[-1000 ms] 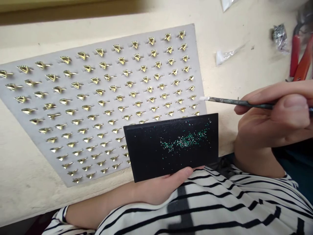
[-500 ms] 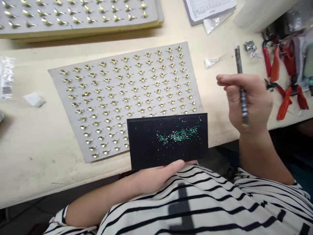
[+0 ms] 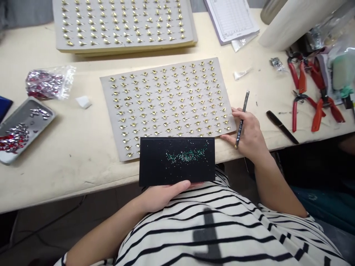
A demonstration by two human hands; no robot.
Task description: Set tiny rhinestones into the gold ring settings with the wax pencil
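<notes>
My left hand (image 3: 163, 194) grips the near edge of a black tray (image 3: 152, 162), thumb on top and fingers underneath. Tiny green and clear stones (image 3: 188, 155) lie scattered across the tray. Behind it, partly covered, is a grey board (image 3: 111, 122) set with rows of gold-coloured rings (image 3: 173, 108) that have triangular tops. My right hand (image 3: 249, 135) is at the board's right edge, thumb and fingertips at its corner. A slim dark pen-like stick (image 3: 242, 120) with a glittery barrel is held in that same hand, pointing up and away.
A stack of similar boards (image 3: 127, 46) stands at the back. To the left are a bag of red stones (image 3: 47, 83), a metal tray of red stones (image 3: 41, 122) and a white piece (image 3: 83, 102). Rightward lie black tweezers (image 3: 282, 126), red-handled pliers (image 3: 302, 79), a notepad (image 3: 233, 20) and a white roll (image 3: 294, 24).
My right hand has come down and left, from above the table to the ring board's right edge, still holding the stick. My left hand keeps the black tray. The view has shifted.
</notes>
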